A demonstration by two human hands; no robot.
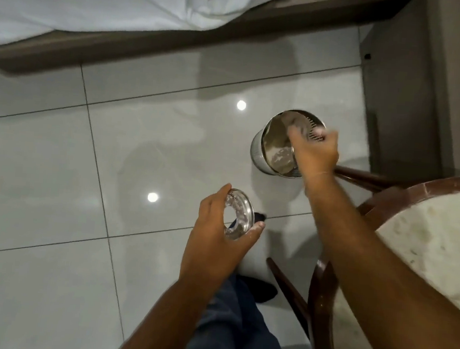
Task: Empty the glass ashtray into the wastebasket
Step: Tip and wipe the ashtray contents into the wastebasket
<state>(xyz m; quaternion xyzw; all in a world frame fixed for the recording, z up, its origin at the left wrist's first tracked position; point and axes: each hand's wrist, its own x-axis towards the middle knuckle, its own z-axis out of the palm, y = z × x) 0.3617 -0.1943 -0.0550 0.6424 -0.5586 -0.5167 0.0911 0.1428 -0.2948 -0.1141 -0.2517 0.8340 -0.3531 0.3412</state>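
My left hand [213, 228] grips a round clear glass ashtray [238, 215], tilted on its edge so its hollow faces right, held over the floor left of the wastebasket. The wastebasket [269, 147] is a shiny perforated metal cylinder on the tiled floor, tipped toward me, with whitish crumpled matter inside. My right hand [314, 152] reaches across its right rim and grips that rim. The hand is motion-blurred. White residue clings to my left thumb.
A round marble-topped table [435, 240] with dark wooden legs [289, 286] stands at the right. A bed with white sheets [99, 1] and a brown frame runs across the top. A grey cabinet [400, 91] stands at the upper right. My legs [231, 320] are below.
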